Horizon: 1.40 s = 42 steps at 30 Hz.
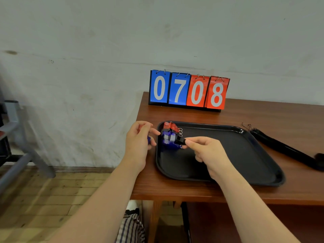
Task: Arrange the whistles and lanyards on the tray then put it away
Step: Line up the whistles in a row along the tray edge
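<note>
Beyond the left hand and right hand, a flip scoreboard reading 0708 stands on the table against a scuffed wall.

Left grip and right grip on bare forearms; below, a garment of thin dark-and-pale stripes.

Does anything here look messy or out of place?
Only one thing: the black lanyards lie off the tray, on the table to its right, with thin cord ends straggling loose. The whistles sit packed together in the tray's far left corner. Nothing looks spilled or broken.
</note>
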### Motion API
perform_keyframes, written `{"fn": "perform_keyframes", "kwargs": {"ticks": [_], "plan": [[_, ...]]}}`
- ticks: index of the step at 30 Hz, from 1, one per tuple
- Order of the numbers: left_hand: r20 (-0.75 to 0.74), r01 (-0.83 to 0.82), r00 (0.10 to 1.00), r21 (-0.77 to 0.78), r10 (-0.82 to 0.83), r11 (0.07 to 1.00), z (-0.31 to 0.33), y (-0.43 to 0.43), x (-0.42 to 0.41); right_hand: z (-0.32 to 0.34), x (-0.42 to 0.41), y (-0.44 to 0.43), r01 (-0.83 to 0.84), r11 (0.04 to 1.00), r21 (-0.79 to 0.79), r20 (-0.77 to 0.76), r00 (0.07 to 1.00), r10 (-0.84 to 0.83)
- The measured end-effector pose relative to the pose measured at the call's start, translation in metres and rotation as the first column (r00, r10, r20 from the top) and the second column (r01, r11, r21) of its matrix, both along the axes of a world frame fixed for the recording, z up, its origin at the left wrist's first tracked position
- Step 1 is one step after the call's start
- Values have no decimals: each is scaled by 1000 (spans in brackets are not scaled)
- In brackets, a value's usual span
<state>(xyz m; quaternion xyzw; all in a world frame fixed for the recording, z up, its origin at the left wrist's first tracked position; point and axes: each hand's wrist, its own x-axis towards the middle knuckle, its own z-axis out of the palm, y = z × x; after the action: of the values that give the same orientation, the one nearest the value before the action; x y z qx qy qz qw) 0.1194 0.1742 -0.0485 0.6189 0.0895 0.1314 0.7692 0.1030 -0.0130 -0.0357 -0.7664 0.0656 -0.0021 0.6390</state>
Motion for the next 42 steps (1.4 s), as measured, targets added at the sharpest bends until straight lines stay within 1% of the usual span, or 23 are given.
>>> {"fn": "perform_keyframes", "kwargs": {"ticks": [2, 5, 7, 14, 23, 26, 34, 42], "plan": [[-4, -15, 1000, -2, 15, 1000, 0, 0, 0, -3, 0, -2, -27, 999, -19, -12, 1000, 27], [-6, -28, 1000, 2, 28, 1000, 0, 0, 0, -3, -1, 4, -82, 986, -142, 25, 996, 87], [-11, -31, 999, -3, 31, 1000, 0, 0, 0, -4, -1, 6, -106, 977, -187, 32, 993, 114], [-3, -32, 999, -2, 32, 999, 0, 1, 0, -7, 2, 8, -124, 962, -245, 41, 990, 138], [-3, -33, 999, -9, 33, 999, 0, 1, -1, -11, 6, 7, -40, 945, -323, 80, 994, 69], [-6, -37, 999, -9, 37, 999, 0, 1, -1, -11, 7, 7, -52, 935, -350, 63, 995, 79], [-12, -46, 999, -6, 46, 999, 0, 0, 0, -13, 11, 8, -55, 893, -447, 73, 992, 98], [-11, -43, 999, -8, 43, 999, 0, 1, 0, -14, 12, 8, -36, 891, -453, 91, 992, 87]]}}
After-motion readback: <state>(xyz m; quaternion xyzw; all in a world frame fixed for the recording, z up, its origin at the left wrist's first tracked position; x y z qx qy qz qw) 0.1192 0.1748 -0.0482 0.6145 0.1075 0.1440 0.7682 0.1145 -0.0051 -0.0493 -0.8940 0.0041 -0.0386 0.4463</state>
